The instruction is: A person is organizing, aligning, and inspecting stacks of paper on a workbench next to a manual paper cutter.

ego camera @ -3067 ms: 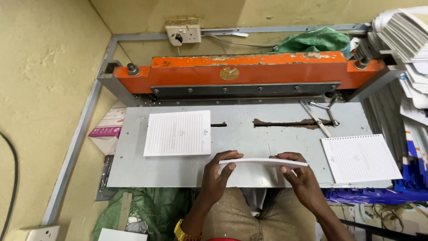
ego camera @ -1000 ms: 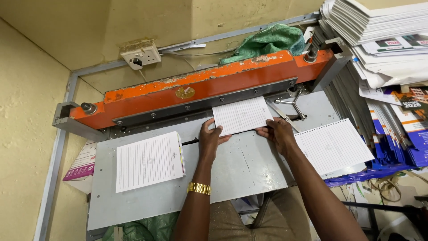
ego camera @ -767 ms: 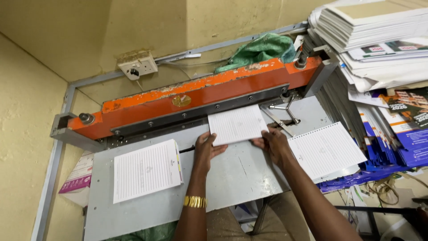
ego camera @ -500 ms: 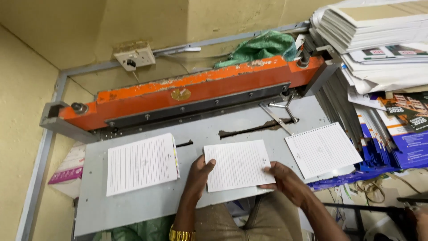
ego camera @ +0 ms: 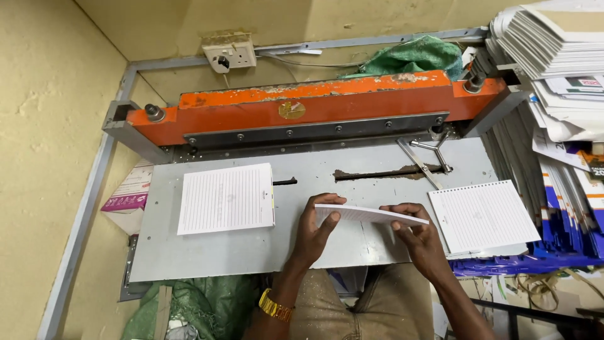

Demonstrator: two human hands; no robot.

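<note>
On the far left, a pink and white box point(ego camera: 126, 196) sits low beside the grey metal table point(ego camera: 207, 252), partly tucked under its left edge. A green sack point(ego camera: 207, 302) lies under the table's near edge. On the wall behind, there is 1 white power socket point(ego camera: 229, 53). The long orange punching machine point(ego camera: 314, 110) runs across the back of the table, so it blocks the far side. A green cloth point(ego camera: 412, 58) lies behind it.

On the table's left part lies 1 stack of lined paper point(ego camera: 226, 198), flat and not touched by anyone. There is bare table between it and the hands.

In the middle, the left hand point(ego camera: 314, 230) and the right hand point(ego camera: 415, 236) hold 1 thin stack of paper sheets point(ego camera: 371, 215). The stack is lifted off the table and seen almost edge-on, near the table's front edge. The left fingers curl around its left end and the right fingers pinch its right end. A gold watch point(ego camera: 275, 306) is on the left wrist.

Behind the hands, a dark slot point(ego camera: 384, 173) runs across the table, and a metal guide bar point(ego camera: 420, 165) lies slanted next to it.

To the right lies 1 punched paper stack point(ego camera: 483, 215), with small holes along its top edge, hanging over the table's right edge. On the far right, tall piles of books point(ego camera: 560, 44) crowd that side.
</note>
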